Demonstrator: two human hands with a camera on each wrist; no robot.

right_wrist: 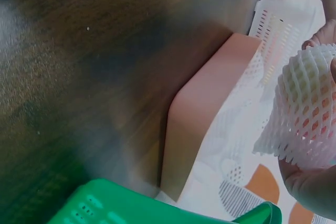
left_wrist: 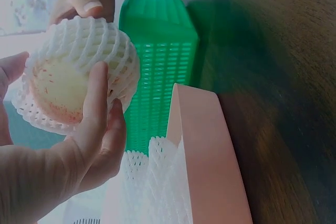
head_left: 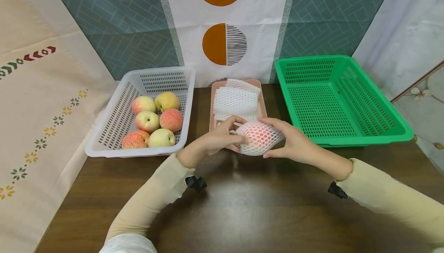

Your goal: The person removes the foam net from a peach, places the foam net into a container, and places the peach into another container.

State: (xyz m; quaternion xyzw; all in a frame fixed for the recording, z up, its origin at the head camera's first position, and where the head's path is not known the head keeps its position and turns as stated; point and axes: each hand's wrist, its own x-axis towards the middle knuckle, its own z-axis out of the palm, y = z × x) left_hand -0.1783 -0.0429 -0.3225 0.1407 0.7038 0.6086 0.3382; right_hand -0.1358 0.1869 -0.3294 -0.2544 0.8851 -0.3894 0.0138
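Observation:
Both hands hold a peach (left_wrist: 59, 90) in a white foam net sleeve (head_left: 259, 137), raised in front of the pink tray. My left hand (head_left: 219, 136) grips it from the left, thumb and fingers bent round its side. From the right, my right hand (head_left: 297, 142) holds the netted peach between thumb and fingers. The left wrist view shows a bare, pale patch of peach at the sleeve's open end. In the right wrist view the net (right_wrist: 307, 106) covers the fruit and flares at one end; that view cuts off much of the right hand.
More foam net sleeves (head_left: 236, 103) lie in the pink tray (head_left: 263, 104) behind the hands. To the left, a white basket (head_left: 138, 153) holds several peaches (head_left: 171, 119). On the right stands a green basket (head_left: 347, 142). Patterned cloth hangs behind the brown table (head_left: 239, 210).

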